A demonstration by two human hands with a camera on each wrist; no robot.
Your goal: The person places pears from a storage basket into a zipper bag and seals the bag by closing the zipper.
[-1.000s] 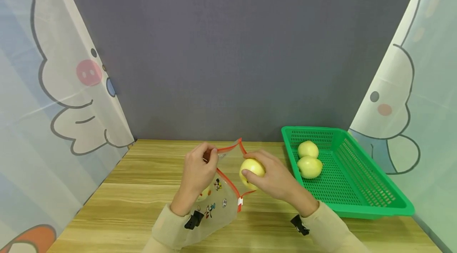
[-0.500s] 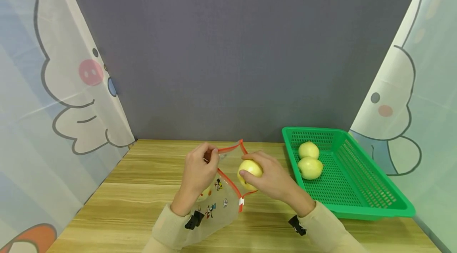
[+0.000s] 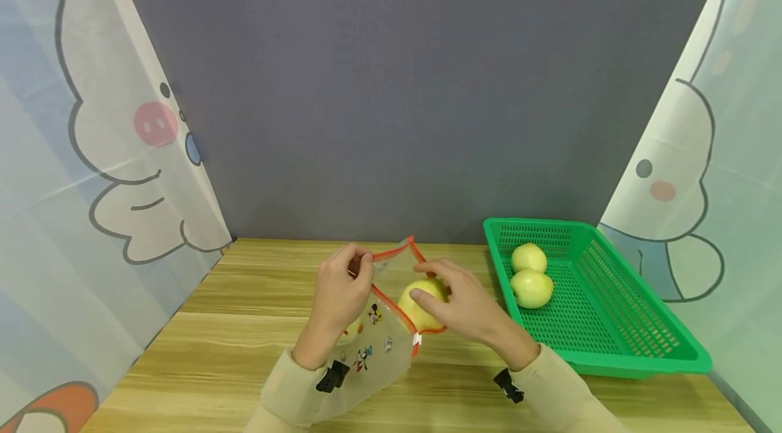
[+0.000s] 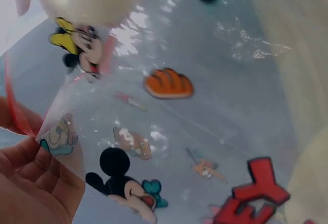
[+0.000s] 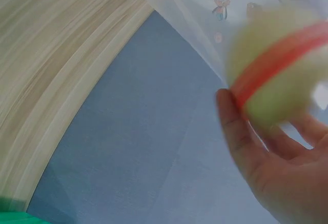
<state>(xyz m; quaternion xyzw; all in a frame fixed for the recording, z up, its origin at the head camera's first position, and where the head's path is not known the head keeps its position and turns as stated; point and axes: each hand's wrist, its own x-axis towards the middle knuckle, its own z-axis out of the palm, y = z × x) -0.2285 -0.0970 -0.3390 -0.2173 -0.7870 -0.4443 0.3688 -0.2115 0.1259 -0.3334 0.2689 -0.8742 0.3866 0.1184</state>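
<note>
My left hand [image 3: 342, 287] pinches the red-edged rim of a clear zip bag [image 3: 375, 365] printed with cartoon figures. A white slider sits at the near corner of its open mouth. Inside that mouth is a yellow apple [image 3: 417, 304], blurred behind the red strip in the right wrist view. My right hand [image 3: 461, 300] is spread at the apple's right side, thumb overlapping it and fingertips close to the rim. Another pale yellow fruit [image 3: 351, 331] shows through the bag's film beside my left wrist, partly hidden by it.
At the right stands a green plastic basket [image 3: 601, 311] with two yellow apples [image 3: 531, 287] along its left side. The wooden table [image 3: 256, 324] ends at a dark grey backdrop [image 3: 391, 93], with printed curtains at both sides.
The apple has slid left and down into the bag's mouth, away from my right palm. My right hand has shifted slightly left and its fingers have loosened. My left hand keeps its place.
</note>
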